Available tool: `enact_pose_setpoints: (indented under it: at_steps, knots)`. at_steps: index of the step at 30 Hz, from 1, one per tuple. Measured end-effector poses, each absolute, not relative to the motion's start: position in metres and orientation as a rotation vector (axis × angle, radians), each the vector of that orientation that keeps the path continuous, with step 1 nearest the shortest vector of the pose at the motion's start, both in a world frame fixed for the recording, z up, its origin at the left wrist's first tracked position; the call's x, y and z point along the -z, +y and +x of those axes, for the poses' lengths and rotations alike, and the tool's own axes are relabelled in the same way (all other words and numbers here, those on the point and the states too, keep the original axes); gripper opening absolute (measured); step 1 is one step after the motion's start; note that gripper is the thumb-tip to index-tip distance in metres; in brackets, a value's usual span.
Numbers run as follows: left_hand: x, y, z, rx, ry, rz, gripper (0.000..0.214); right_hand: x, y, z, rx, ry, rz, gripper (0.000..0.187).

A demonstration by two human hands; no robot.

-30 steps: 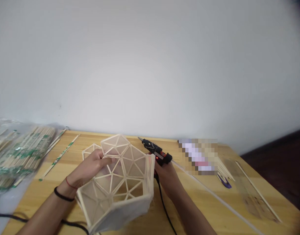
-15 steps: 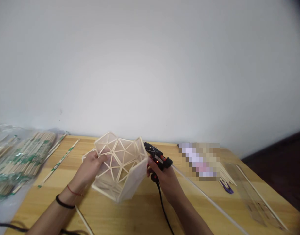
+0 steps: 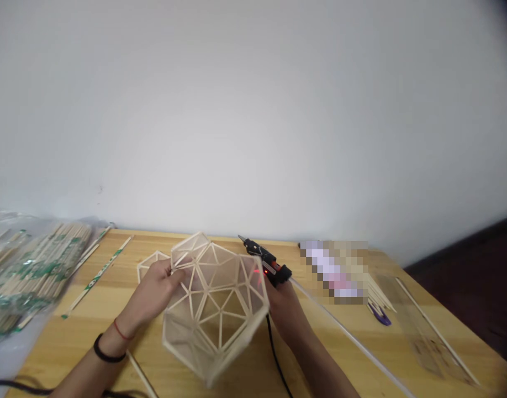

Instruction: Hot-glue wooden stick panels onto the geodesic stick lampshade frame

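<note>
Evidently, a good deal of the joining is already done: several panels of thin wooden sticks are set edge to edge at angles, so that a hollow, bowl-like frame [image 3: 221, 313] is formed. It is held up over the near middle of the table [image 3: 328, 359], between the two hands. Its left edge is pinched by the left hand [image 3: 156, 290], thumb on the inner face and fingers behind. Beyond that hand another stick panel [image 3: 148, 260] is seen; whether it is fastened to the frame cannot be told.

A glue gun [image 3: 262, 255] is gripped in the right hand [image 3: 284, 301], whose fingers are partly hidden by the frame's right side. No joint is touched by the nozzle [image 3: 241, 239], which is pointed past the frame toward the wall [image 3: 253, 138], so no glue appears to be laid at this moment. A long glue stick [image 3: 353, 342] is left trailing from the gun's back.

The frame is judged unfinished, since its rim is not closed over, and plenty of bagged chopsticks [image 3: 57, 260] are left at the left.
</note>
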State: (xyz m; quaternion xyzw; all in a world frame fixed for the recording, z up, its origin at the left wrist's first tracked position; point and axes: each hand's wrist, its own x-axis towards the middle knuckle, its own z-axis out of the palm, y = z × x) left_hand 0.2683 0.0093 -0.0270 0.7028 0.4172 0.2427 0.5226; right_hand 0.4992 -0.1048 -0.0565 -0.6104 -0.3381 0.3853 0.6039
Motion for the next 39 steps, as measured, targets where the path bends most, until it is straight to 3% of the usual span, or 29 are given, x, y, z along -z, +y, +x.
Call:
enact_pose_setpoints:
  at_steps: [10,16,28,39]
  knots:
    - [0.009,-0.001,0.268,-0.563,0.922,2.156,0.045,0.051,-0.108,0.5,-0.877,-0.895,-1.397,0.043]
    - [0.012,-0.003,0.271,-0.634,0.774,2.29,0.038,0.049,-0.108,0.5,-0.857,-0.896,-1.325,0.032]
    - [0.016,-0.01,0.277,-0.554,0.743,2.32,0.039,0.043,-0.11,0.492,-0.964,-0.882,-1.249,0.026]
    - [0.016,-0.01,0.279,-0.419,0.786,2.215,0.042,0.034,-0.106,0.487,-0.876,-0.901,-1.479,0.026]
